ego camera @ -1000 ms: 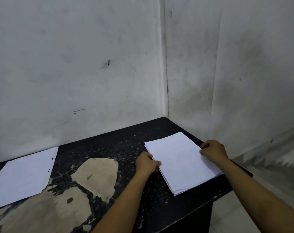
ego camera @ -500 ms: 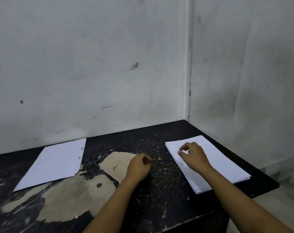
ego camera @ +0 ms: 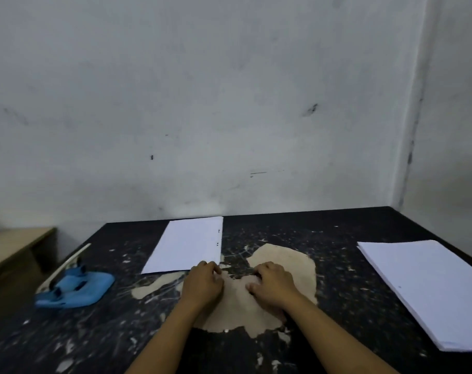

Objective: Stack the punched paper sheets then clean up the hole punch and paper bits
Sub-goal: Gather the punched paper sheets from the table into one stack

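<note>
**Black worktop with hole punch, two lots of paper, two hands**

1. Wooden desk (ego camera: 16, 244): pale, at the left edge of the frame, beside and lower than the main table, partly cut off.

2. Table (ego camera: 337, 306): black top across the lower half of the frame, surface worn, with a large tan patch of bare material at centre and many small pale flecks and scratches. Whether any of the flecks are paper bits cannot be told.

3. Hole punch (ego camera: 73, 287): blue body, pale lever raised and slanting up to the right; lower left of the frame, on the table, well apart from both lots of paper.

4. Punched sheets (ego camera: 186, 247): white, lying flat at centre-left, far edge near the wall, two small holes along the right edge.

5. Left hand (ego camera: 202, 283): centre of the frame, knuckles up, fingers curled inward, at the near right corner of the punched sheets. Whether the fingertips pinch that corner cannot be told.

6. Right hand (ego camera: 272, 286): just right of the left hand, over the tan patch, fingers loosely curled, nothing visible in its grip.

7. Paper stack (ego camera: 423, 290): thicker white pile at the right of the frame, lying flat, reaching to the table's right edge, well apart from both hands.
</note>
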